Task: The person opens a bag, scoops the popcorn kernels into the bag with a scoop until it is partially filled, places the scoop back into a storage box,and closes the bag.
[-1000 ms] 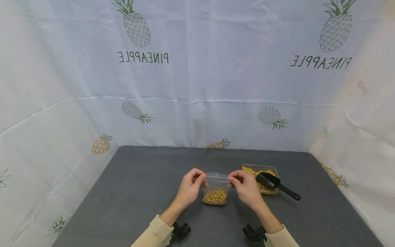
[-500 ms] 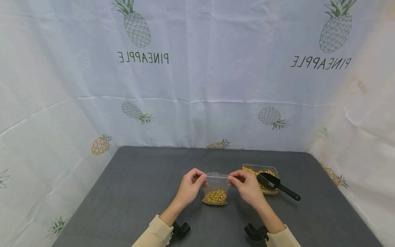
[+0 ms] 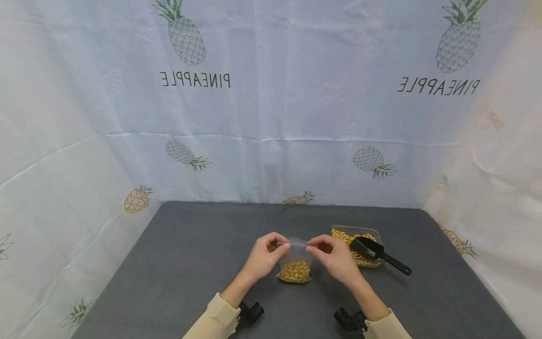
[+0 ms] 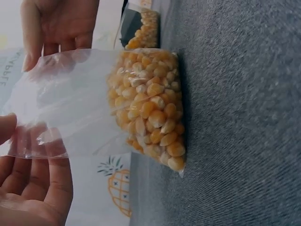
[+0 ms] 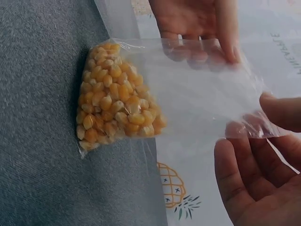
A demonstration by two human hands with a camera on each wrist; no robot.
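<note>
A clear zip bag (image 3: 295, 256) stands upright on the grey table, its lower part filled with yellow corn kernels (image 4: 149, 106). My left hand (image 3: 263, 258) pinches the bag's top edge at the left between thumb and fingers. At the right end of that edge, my right hand (image 3: 334, 256) pinches it in the same way. Both wrist views show the thumbs on the near side and the other fingers behind the see-through plastic. The kernels (image 5: 115, 96) sit in the bottom of the bag, against the table.
Right of the hands is a clear plastic tub (image 3: 355, 230) of corn kernels. A black scoop (image 3: 372, 248) lies across it, its handle reaching over the table (image 3: 203, 263). A white pineapple-print cloth (image 3: 271, 103) hangs behind and at the sides.
Both hands have moved inward along the bag's top edge, so their thumbs are closer together. The tub and scoop stay where they were.
</note>
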